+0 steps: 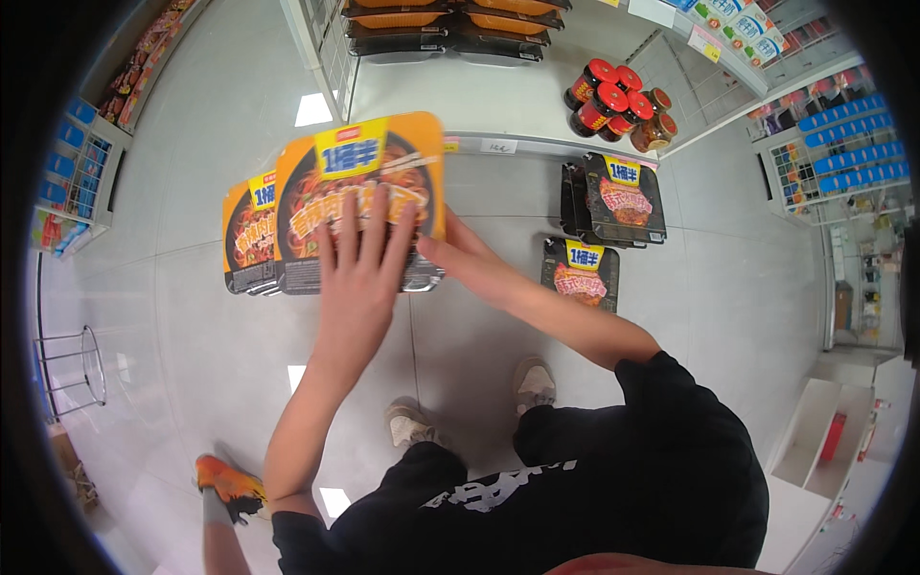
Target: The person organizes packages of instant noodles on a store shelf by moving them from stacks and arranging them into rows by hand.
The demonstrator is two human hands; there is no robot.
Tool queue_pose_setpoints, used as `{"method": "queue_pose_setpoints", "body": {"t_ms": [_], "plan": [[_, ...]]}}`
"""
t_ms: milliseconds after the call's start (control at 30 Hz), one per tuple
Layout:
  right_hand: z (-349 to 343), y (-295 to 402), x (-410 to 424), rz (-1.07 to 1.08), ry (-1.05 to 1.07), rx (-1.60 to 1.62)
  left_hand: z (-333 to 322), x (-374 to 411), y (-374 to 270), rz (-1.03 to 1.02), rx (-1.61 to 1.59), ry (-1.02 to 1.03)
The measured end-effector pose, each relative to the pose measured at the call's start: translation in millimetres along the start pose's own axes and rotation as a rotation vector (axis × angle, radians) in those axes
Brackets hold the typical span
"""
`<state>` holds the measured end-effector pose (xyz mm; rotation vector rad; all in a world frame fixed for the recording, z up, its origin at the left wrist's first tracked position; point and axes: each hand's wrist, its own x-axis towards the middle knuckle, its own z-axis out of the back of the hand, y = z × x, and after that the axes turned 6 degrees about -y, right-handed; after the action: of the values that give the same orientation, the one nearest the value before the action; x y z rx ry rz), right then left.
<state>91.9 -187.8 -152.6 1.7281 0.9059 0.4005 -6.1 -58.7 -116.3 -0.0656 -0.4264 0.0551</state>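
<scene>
An orange-and-black instant noodle tray pack (302,169) is in front of me, above the grey floor. My left hand (363,248) lies flat on its printed face with the fingers spread. At the pack's right edge, my right hand (463,255) grips it, the thumb showing and the other fingers mostly hidden behind. More noodle packs of the same orange design (248,230) show to the left, partly covered by the held one. To the right on the floor are stacked black noodle packs (624,198) and another black noodle pack (581,273) nearer me.
Ahead stands a white shelf (460,100) with stacked black-and-orange trays (449,32) and red-lidded jars (604,108). Milk cartons (751,32) sit on a higher shelf. Another person's orange shoe (226,481) is at lower left. A wire rack (72,370) stands at far left.
</scene>
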Motion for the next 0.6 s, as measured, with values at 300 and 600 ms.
{"method": "queue_pose_setpoints", "body": {"t_ms": [300,600], "plan": [[64,-1,-6,-0.234,-0.106,0.142,22,3,43,0.225,-0.488,-0.18],[63,-4,-10,-0.106,-0.152,0.192,-26,-5,36,0.828,-1.403,-0.011]]}}
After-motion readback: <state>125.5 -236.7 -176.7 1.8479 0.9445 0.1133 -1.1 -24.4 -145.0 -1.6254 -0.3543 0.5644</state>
